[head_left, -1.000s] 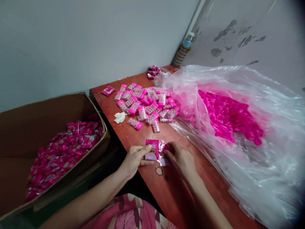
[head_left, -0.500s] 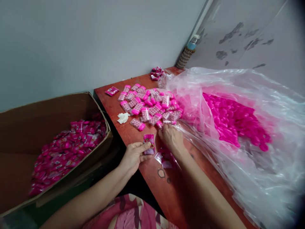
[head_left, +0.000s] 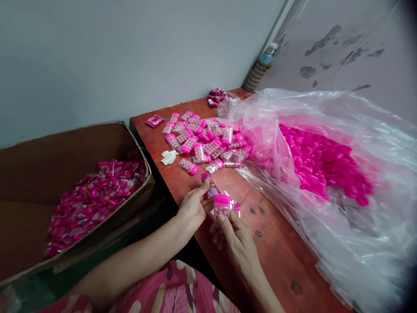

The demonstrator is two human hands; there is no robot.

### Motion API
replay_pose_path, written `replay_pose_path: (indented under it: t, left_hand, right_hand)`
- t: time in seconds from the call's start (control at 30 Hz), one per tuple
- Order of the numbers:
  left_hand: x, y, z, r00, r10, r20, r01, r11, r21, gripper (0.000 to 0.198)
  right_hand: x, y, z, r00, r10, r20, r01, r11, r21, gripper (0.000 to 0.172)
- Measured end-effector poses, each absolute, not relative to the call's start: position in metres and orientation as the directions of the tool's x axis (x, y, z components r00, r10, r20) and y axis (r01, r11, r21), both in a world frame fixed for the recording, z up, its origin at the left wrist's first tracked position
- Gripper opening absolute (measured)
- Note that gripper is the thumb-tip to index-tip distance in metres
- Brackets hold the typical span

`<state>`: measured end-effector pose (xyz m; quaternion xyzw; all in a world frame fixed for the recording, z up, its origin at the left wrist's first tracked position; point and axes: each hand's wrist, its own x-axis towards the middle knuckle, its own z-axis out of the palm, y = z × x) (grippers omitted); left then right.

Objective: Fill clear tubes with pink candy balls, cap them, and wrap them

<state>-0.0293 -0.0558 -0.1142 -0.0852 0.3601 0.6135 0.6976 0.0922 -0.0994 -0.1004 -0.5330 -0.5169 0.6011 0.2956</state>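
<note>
My left hand (head_left: 193, 208) pinches a small printed pink wrapper (head_left: 206, 177) between thumb and fingers, near the front of the red table. Beside it my right hand (head_left: 239, 237) grips a clear candy box (head_left: 221, 208) with a bright pink cap and round pink sweets inside. Another printed wrapper (head_left: 236, 208) shows just behind that box, at my right fingers; whether they hold it too is hidden. Just beyond both hands lies a pile of similar pink-capped candy boxes (head_left: 199, 153).
On the left stands a cardboard box (head_left: 58, 141) holding many wrapped pink packs (head_left: 94, 195). A large clear plastic bag (head_left: 368, 113) of pink caps (head_left: 325, 165) covers the table's right side. White crumpled paper (head_left: 169, 157), a flat pack (head_left: 154, 121) and a bottle (head_left: 265, 58) are farther back.
My right hand has come back from the pile's near edge with a candy box. The wrappers that lay under my right wrist no longer show there. My left hand has shifted slightly right.
</note>
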Motion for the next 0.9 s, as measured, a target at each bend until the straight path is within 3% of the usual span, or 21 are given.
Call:
replay_pose_path:
  t: [0.3, 0.47, 0.63, 0.77, 0.9]
  left_hand:
    - [-0.019, -0.06, -0.109, -0.002, 0.838, -0.546, -0.904, 0.232, 0.359, 0.023]
    - [-0.02, -0.062, -0.107, 0.03, 0.888, -0.46, -0.85, 0.265, 0.456, 0.032]
    - [-0.024, -0.062, -0.106, 0.026, 0.937, -0.349, -0.743, 0.252, 0.62, 0.029]
    - [-0.027, -0.061, -0.105, 0.045, 0.94, -0.337, -0.713, 0.267, 0.648, 0.031]
    - [-0.029, -0.06, -0.106, 0.101, 0.945, -0.311, -0.671, 0.295, 0.68, 0.032]
  right_hand:
    - [0.094, -0.096, -0.107, -0.269, 0.905, -0.329, 0.092, -0.316, -0.944, 0.034]
    - [0.095, -0.093, -0.109, -0.308, 0.89, -0.337, 0.016, -0.349, -0.937, 0.035]
    - [0.096, -0.091, -0.109, -0.268, 0.916, -0.298, 0.09, -0.284, -0.955, 0.034]
    - [0.099, -0.089, -0.112, -0.333, 0.901, -0.276, 0.115, -0.252, -0.961, 0.033]
    - [0.098, -0.089, -0.114, -0.273, 0.934, -0.231, 0.178, -0.188, -0.966, 0.032]
